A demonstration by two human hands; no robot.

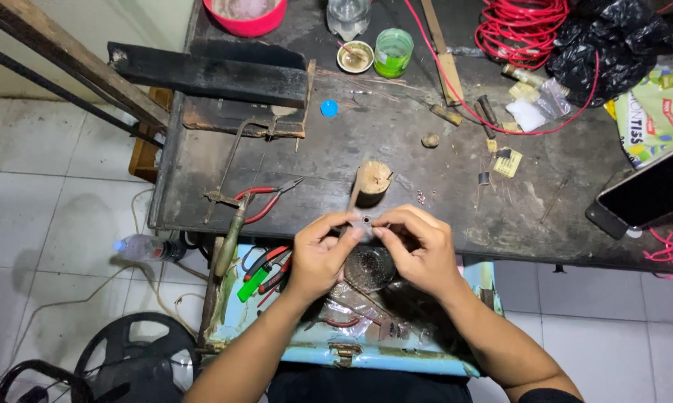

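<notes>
Small grey ring point(366, 222) sits pinched between both hands just in front of the wooden stump point(371, 183) on the tabletop point(441, 209). Left hand point(319, 254) and right hand point(420, 250) each have fingers closed on it; red-handled pliers point(265, 200) lie left of the stump.

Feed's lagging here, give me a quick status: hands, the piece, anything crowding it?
Left hand and right hand both pinch a small dark ring-shaped part. Held over the bench edge. Wooden peg stands just behind it; red-handled pliers lie left.

A small repair workshop: scarred workbench point(396, 142), red-handled pliers point(265, 200), coiled red wire point(519, 22).
</notes>
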